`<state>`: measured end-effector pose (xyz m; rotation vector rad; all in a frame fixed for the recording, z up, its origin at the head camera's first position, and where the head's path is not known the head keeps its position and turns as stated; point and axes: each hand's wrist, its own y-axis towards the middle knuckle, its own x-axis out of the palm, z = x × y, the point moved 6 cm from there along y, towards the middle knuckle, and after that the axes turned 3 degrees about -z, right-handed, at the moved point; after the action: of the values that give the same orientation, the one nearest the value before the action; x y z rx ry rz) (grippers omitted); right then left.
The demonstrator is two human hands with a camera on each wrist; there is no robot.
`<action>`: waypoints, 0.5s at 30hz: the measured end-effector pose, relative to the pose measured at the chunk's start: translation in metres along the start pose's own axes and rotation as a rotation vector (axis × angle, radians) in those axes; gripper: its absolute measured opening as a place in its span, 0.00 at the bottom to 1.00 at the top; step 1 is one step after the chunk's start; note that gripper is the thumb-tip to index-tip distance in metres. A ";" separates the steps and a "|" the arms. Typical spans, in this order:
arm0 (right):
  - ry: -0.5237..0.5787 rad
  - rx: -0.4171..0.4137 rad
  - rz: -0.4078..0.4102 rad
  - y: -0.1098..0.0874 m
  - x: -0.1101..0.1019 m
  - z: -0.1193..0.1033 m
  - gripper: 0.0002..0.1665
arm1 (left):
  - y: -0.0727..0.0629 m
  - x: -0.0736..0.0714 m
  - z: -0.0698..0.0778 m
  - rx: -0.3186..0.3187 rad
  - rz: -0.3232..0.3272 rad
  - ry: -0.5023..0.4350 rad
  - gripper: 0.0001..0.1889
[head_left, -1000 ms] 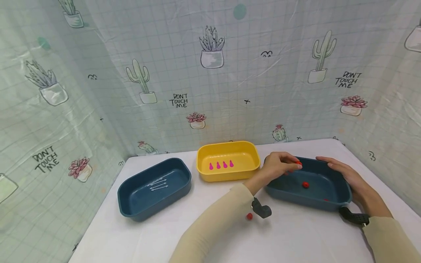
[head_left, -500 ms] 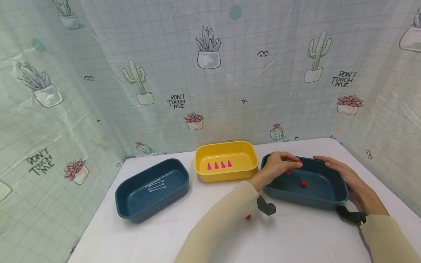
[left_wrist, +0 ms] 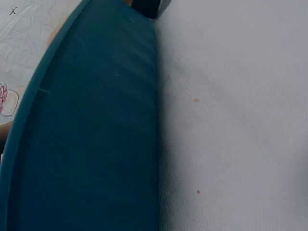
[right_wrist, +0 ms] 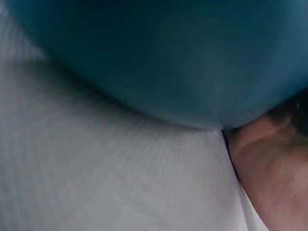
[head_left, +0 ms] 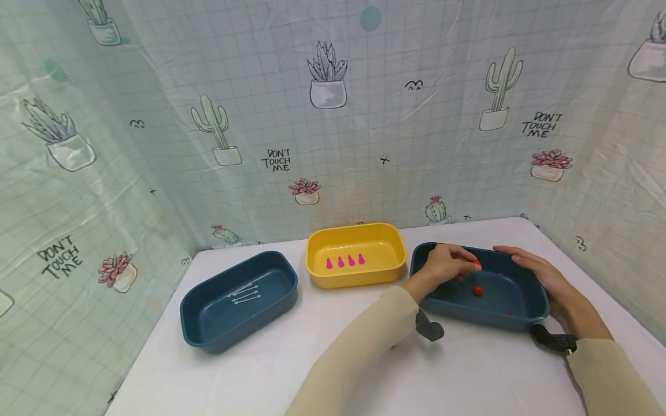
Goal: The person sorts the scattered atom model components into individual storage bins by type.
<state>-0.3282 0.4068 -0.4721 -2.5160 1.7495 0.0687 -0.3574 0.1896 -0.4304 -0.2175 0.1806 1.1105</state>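
Over the left part of the right-hand dark blue basin (head_left: 484, 315), my left hand (head_left: 442, 267) pinches a small red round piece (head_left: 477, 263) between thumb and fingertips. Inside that basin lies another small red round piece (head_left: 477, 290), and a sliver of red (head_left: 510, 314) shows near its front wall. My right hand (head_left: 548, 280) rests against the basin's far right corner, fingers stretched along the rim. In the left wrist view the basin's outer wall (left_wrist: 96, 125) fills the left side; the right wrist view shows a blurred basin wall (right_wrist: 168, 62) touching the right hand (right_wrist: 272, 163).
A yellow basin (head_left: 356, 281) with several pink bulb-shaped pieces (head_left: 340, 262) stands at the back. Another dark blue basin (head_left: 239, 330), with several thin pale rods (head_left: 245, 293), is at left. Under my left sleeve, a red piece (head_left: 393, 346) is mostly hidden on the white table (head_left: 250, 375).
My left hand, still pinching the red piece, has moved slightly rightward over the basin. Its sleeve now covers more of the red piece on the table. The right hand stays at the rim.
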 end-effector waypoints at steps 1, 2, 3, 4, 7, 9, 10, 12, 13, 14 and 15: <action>0.027 -0.004 -0.008 0.000 0.000 0.000 0.29 | 0.000 0.001 0.000 -0.004 -0.003 0.008 0.03; 0.047 -0.009 -0.016 0.000 0.000 0.000 0.28 | 0.000 0.001 -0.001 -0.008 -0.007 0.017 0.03; 0.066 -0.012 -0.020 0.000 0.000 0.000 0.28 | 0.000 0.001 -0.001 -0.010 -0.011 0.025 0.03; 0.076 -0.013 -0.024 0.000 0.000 0.000 0.27 | 0.001 0.001 -0.001 -0.013 -0.013 0.036 0.03; 0.083 -0.013 -0.025 0.000 0.000 0.000 0.27 | 0.002 0.002 0.000 -0.010 -0.015 0.077 0.04; 0.072 -0.010 -0.021 0.000 0.001 0.000 0.27 | 0.002 0.002 0.001 -0.007 -0.015 0.111 0.04; 0.069 -0.009 -0.020 0.000 0.001 0.000 0.27 | 0.002 0.002 0.001 -0.004 -0.014 0.126 0.04; 0.058 -0.006 -0.014 0.001 0.002 0.000 0.28 | 0.002 0.002 0.001 -0.003 -0.016 0.154 0.04; 0.053 -0.005 -0.011 0.000 0.002 0.000 0.28 | 0.003 0.002 0.001 -0.007 -0.021 0.167 0.05; 0.045 -0.004 -0.008 0.000 0.002 0.000 0.28 | 0.003 0.003 0.001 -0.009 -0.031 0.178 0.05; 0.042 -0.004 -0.005 0.000 0.002 0.000 0.28 | 0.003 0.004 0.001 -0.012 -0.042 0.190 0.05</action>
<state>-0.3275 0.4053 -0.4722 -2.5430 1.7598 0.0195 -0.3584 0.1948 -0.4310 -0.3362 0.3368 1.0487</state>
